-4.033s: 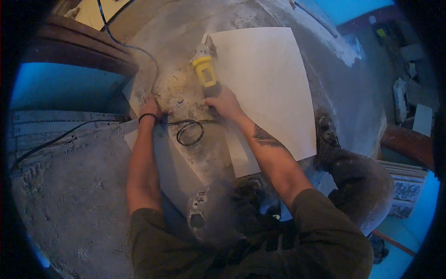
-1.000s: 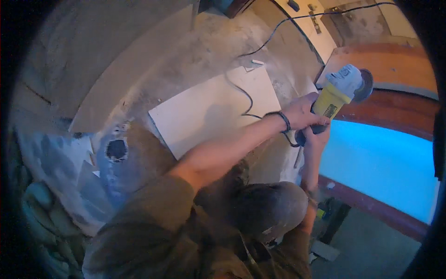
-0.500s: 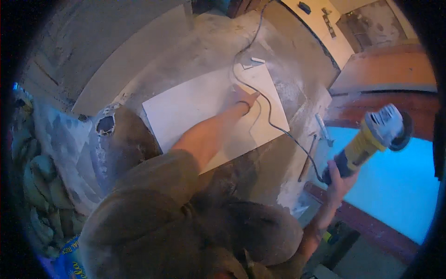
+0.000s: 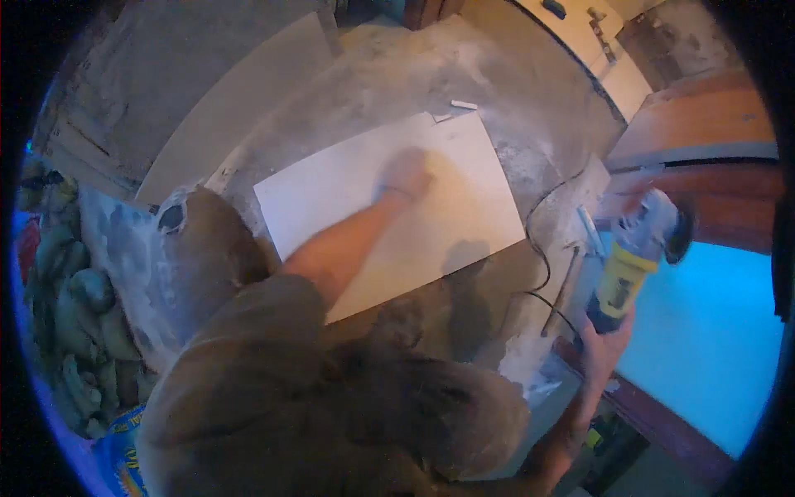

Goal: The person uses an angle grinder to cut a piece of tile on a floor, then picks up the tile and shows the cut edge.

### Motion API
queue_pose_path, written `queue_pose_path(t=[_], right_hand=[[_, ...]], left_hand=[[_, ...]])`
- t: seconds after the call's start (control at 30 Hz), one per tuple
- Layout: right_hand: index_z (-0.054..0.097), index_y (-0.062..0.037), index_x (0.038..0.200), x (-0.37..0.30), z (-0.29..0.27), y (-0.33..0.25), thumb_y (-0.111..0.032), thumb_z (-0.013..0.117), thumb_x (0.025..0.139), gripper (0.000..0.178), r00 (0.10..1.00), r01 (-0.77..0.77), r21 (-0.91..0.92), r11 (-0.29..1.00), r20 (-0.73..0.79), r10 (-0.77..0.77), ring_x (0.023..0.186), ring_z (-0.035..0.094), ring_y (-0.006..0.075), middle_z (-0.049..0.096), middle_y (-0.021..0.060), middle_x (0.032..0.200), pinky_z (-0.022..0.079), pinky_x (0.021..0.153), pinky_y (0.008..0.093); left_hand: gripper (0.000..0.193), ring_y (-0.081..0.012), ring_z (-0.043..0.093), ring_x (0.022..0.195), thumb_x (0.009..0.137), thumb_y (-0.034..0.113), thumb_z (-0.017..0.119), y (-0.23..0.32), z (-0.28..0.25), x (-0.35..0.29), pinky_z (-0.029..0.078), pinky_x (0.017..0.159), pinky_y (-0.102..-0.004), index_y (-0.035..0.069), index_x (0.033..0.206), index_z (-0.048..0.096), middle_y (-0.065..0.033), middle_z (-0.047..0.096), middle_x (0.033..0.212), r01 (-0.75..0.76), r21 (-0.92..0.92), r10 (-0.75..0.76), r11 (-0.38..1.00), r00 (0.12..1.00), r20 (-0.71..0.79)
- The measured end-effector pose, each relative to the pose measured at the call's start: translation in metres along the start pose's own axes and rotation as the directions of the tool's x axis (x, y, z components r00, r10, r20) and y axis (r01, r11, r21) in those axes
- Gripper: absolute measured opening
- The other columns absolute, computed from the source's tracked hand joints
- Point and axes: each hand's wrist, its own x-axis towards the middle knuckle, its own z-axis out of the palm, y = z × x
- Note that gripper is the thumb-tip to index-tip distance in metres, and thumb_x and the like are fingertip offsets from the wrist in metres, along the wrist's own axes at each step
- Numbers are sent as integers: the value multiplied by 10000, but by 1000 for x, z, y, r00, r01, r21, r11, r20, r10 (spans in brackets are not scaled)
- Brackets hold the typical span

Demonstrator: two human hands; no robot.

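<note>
In my right hand (image 4: 607,335) is an angle grinder (image 4: 626,273) with a yellow and dark body. It is raised to the right, with its disc end pointing up and away from me, and my fingers are wrapped round its lower end. My left hand (image 4: 407,176) is over the middle of a white rectangular tile or panel (image 4: 331,203) on the dusty floor. Motion smears its fingers, and I cannot tell whether they touch the surface. The grinder's dark cord (image 4: 542,248) runs along the floor to the right of the panel.
Small white offcuts (image 4: 464,105) lie by the panel's far edge. A long pale strip (image 4: 240,103) rests at the far left. Filled sacks (image 4: 87,306) are on the left. To the right are a thin stick (image 4: 563,290), a wooden piece (image 4: 696,124) and a bright blue surface (image 4: 704,348).
The cord has gone from across the panel to the floor at its right. My left hand has moved a little left over the panel. The grinder has shifted slightly left and is still held.
</note>
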Motion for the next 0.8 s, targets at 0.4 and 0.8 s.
queue_pose_path(t=[0.4, 0.8], right_hand=[[554, -3, 1233, 74, 155, 12, -166, 884, 675, 668, 843, 85, -61, 995, 536, -39, 940, 657, 208, 675, 105, 1085, 534, 856, 361], [565, -9, 1228, 61, 170, 36, -172, 869, 674, 653, 878, -10, 93, 996, 478, -35, 951, 673, 208, 692, 113, 1063, 538, 856, 361]], left_hand=[[945, -374, 467, 1354, 705, 619, 808, -95, -159, -34, 384, 1115, -524, 77, 1424, 523, -223, 494, 1452, 332, 409, -358, 850, 934, -15], [518, -402, 634, 1121, 959, 556, 564, -82, -187, -32, 494, 952, -488, 102, 1173, 695, -201, 678, 1215, 159, 148, -162, 976, 987, 5]])
